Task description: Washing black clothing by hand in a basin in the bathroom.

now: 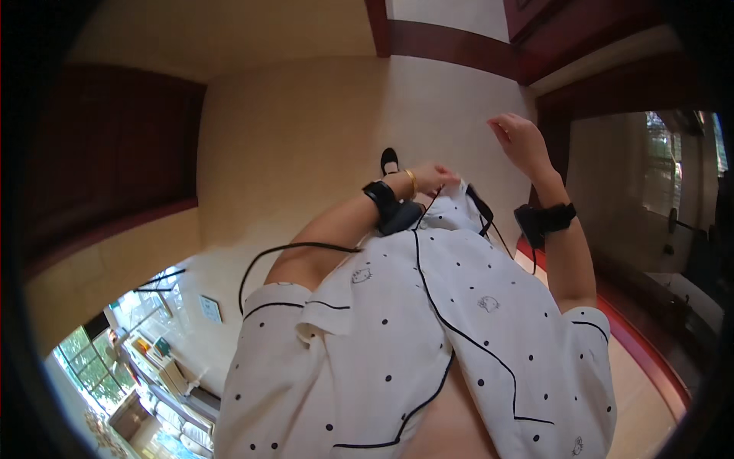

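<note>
My left hand [434,177], with a gold bracelet on its wrist, is in the middle of the view, low in front of my body. Its fingers are closed at the edge of my white dotted shirt [451,210] and seem to pinch the hem; the fingertips are partly hidden. Farther right and raised, my right hand [522,144] is held away from the shirt with its fingers curled in. Nothing shows in it. A black device on a strap [392,208] sits on my left wrist, and a similar strapped device [544,222] is on my right.
A black cable [275,249] loops from my left forearm. Beneath me, a black shoe [390,159] stands on the pale floor [298,130]. Dark red woodwork [115,153] is on the left, with a dark door [634,176] at right. A window [92,367] lights a room at lower left.
</note>
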A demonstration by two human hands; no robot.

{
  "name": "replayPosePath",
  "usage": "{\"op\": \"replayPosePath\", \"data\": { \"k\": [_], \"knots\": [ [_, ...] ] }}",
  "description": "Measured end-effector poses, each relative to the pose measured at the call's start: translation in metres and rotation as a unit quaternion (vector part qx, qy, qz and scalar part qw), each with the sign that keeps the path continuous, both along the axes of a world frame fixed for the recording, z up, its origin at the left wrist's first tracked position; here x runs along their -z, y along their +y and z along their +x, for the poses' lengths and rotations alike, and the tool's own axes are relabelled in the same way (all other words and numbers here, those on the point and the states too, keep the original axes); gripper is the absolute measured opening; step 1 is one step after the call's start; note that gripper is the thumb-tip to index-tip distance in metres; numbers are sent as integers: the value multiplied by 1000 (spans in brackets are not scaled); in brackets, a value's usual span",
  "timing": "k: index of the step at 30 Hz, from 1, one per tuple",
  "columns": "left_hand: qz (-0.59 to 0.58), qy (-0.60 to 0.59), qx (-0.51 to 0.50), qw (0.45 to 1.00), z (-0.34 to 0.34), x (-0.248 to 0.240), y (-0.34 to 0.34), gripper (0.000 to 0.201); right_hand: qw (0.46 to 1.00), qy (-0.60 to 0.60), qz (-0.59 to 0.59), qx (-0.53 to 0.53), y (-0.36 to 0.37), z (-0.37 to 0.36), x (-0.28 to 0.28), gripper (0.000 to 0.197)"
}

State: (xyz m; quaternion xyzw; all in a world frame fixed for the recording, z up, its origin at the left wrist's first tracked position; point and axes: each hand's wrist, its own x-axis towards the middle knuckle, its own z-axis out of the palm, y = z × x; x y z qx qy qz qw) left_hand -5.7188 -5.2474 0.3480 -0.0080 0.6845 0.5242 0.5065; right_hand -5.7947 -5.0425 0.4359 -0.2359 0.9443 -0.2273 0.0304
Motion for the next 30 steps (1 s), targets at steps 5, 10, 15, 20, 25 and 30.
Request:
{"op": "replayPosePath", "data": {
  "k": [5, 10, 15, 20, 25, 30],
  "knots": [
    [121, -108, -69, 984, -144, -65, 10, 36, 997, 24, -10, 67, 1, -110, -22, 15],
    [56, -132, -4, 990, -178, -63, 26, 33, 992, -17, -60, 110, 14, -151, -13, 15],
    [137, -183, -170, 959, -241, -67, 64, 26, 990, -26, -58, 125, 55, -224, 7, 15],
    [222, -18, -222, 949, -245, -99, 93, 26, 990, 5, -88, 111, 73, -265, -18, 14],
    [267, 27, -208, 940, -203, -138, 92, 45, 990, -49, -78, 110, 58, -249, -45, 16],
    [318, 63, -217, 921, -249, -156, 87, 59, 995, -42, -55, 75, 36, -301, -35, 17]
  ]
}}
